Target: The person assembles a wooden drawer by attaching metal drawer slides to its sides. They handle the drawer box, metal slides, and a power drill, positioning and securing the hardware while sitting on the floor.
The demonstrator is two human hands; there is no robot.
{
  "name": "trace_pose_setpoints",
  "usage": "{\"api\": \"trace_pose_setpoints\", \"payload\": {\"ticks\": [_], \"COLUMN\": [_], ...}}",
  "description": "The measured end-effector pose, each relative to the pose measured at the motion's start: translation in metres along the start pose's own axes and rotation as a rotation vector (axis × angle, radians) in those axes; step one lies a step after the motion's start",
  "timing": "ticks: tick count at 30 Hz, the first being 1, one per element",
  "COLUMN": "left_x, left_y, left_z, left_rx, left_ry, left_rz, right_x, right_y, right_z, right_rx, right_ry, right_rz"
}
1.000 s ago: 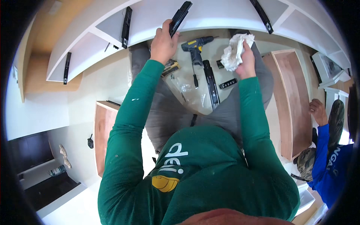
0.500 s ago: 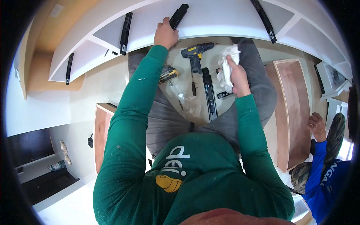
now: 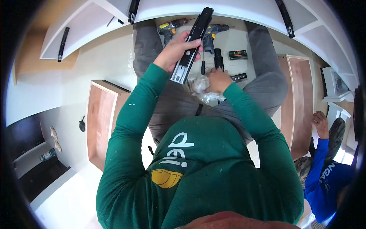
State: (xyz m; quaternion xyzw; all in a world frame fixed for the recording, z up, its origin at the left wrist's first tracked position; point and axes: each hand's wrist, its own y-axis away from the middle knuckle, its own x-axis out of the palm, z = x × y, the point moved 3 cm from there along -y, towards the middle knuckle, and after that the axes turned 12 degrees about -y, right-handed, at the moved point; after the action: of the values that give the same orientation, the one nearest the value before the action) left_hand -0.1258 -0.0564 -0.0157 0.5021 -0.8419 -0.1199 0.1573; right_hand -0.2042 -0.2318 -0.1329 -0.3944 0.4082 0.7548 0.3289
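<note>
My left hand (image 3: pixel 176 51) grips a black drawer slide (image 3: pixel 198 28), raised over the floor between my legs, its lower end bare metal. My right hand (image 3: pixel 219 81) is low between my knees, its fingers curled and partly hidden, against a crumpled white cloth (image 3: pixel 199 83). Another black drawer slide (image 3: pixel 218 57) lies just beyond those fingers. Close by rest a screwdriver (image 3: pixel 203 68), a small dark box (image 3: pixel 238 55) and a short black slide piece (image 3: pixel 239 77). Clear plastic wrapping (image 3: pixel 209 100) lies under the right wrist.
Two drills, one yellow and grey (image 3: pixel 169 29) and one dark (image 3: pixel 212 37), lie below the white cabinet (image 3: pixel 228 10). Black slides (image 3: pixel 284 17) are mounted on its panels. Wooden drawer boxes stand left (image 3: pixel 101 122) and right (image 3: pixel 299 107). A person in blue (image 3: pixel 324 183) sits at right.
My left hand has drawn the drawer slide back from the cabinet, toward me. My right hand has moved left and lower with the white cloth. The view has shifted, uncovering the yellow-grey drill.
</note>
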Motion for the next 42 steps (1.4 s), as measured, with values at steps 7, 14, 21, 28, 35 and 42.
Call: {"api": "trace_pose_setpoints", "payload": {"ticks": [7,14,21,28,35,42], "left_x": [-0.009,-0.018,-0.029,-0.035,-0.047,-0.059], "left_y": [0.052,0.075,0.081,0.092,0.093,0.089], "left_z": [0.010,0.011,0.009,-0.001,-0.002,-0.006], "left_rx": [-0.065,-0.055,-0.142,-0.188,-0.180,-0.208], "left_ry": [-0.104,-0.200,-0.195,-0.252,-0.380,-0.460], "left_rz": [0.262,0.325,0.354,0.372,0.406,0.397], "right_x": [-0.163,-0.163,-0.141,-0.144,-0.149,-0.161], "right_y": [-0.011,-0.014,-0.016,-0.001,0.032,0.043], "right_z": [-0.059,-0.043,-0.069,-0.119,-0.150,-0.130], "right_rx": [-0.051,0.049,0.067,0.110,0.084,0.172], "right_ry": [-1.416,-1.265,-1.329,-1.807,-1.862,-1.346], "right_rz": [-0.706,-0.415,-0.406,-0.365,-0.378,-0.603]}}
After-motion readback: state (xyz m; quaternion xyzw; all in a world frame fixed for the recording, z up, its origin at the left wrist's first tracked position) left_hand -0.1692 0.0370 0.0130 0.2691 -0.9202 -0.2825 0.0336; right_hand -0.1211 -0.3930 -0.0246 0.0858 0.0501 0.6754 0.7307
